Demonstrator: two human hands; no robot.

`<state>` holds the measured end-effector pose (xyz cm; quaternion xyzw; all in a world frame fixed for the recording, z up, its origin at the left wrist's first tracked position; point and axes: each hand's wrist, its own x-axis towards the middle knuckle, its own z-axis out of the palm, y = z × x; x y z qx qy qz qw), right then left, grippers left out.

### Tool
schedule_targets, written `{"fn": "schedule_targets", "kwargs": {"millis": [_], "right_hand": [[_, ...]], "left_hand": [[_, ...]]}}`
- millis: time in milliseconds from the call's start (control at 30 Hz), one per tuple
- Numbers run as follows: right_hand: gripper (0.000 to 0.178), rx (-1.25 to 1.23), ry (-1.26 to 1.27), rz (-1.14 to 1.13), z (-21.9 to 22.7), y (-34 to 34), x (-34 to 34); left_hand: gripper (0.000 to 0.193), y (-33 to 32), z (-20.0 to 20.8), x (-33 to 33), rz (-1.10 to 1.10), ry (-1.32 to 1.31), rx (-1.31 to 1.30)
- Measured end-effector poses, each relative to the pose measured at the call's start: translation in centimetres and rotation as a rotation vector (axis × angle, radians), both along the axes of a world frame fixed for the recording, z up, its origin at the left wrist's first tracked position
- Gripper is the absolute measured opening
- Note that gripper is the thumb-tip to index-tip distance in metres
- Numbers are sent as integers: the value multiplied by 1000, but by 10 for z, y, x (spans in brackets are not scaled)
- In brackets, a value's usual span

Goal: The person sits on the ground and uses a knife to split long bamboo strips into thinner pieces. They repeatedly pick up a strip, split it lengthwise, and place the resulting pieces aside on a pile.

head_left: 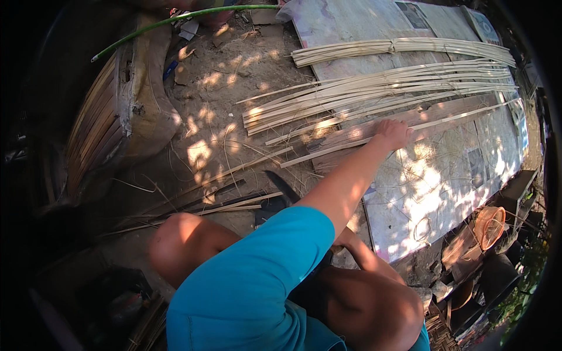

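Note:
My left hand (396, 134) reaches far out over the sheet, its fingers closed around a long pale bamboo strip (456, 119). The strip runs out on both sides of that hand and crosses a flat wooden plank (345, 138). Just beyond lie loose pale strips (293, 108), side by side, and farther off a tied bundle of strips (404, 48). My right hand (341, 241) is low by my right knee, mostly hidden behind my left arm; its fingers do not show. A dark curved blade (282, 186) pokes out past my left sleeve; its handle is hidden.
A printed sheet (404, 205) covers the ground at right. An orange basket (490, 227) stands at its near right edge. On the left is a worn wooden piece with slats (96, 117). A green stalk (181, 17) crosses the far left. Dark strips (234, 193) lie before my left knee.

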<state>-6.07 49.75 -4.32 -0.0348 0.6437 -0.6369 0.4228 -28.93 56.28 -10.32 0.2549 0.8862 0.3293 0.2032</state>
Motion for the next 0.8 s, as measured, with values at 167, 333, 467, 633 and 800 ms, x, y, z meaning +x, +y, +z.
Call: {"fn": "schedule_targets", "kwargs": {"millis": [167,333,467,633,800], "right_hand": [[51,125,403,-209,-51,30,4],[50,159,329,-312,-46,23,5],[50,107,207,-214,-40,-18,18],[50,-70,-219,-485,-40,-24,12],[69,894,655,-561,-43,96,12]], "left_hand": [[52,9,10,-5,-29,-89,-25],[53,-3,-4,3,3,-29,-80],[52,2,-2,16,11,-52,-50],[50,-60,16,-17,-257,152,-322],[63,-221,70,-35,-615,175,-603]]}}
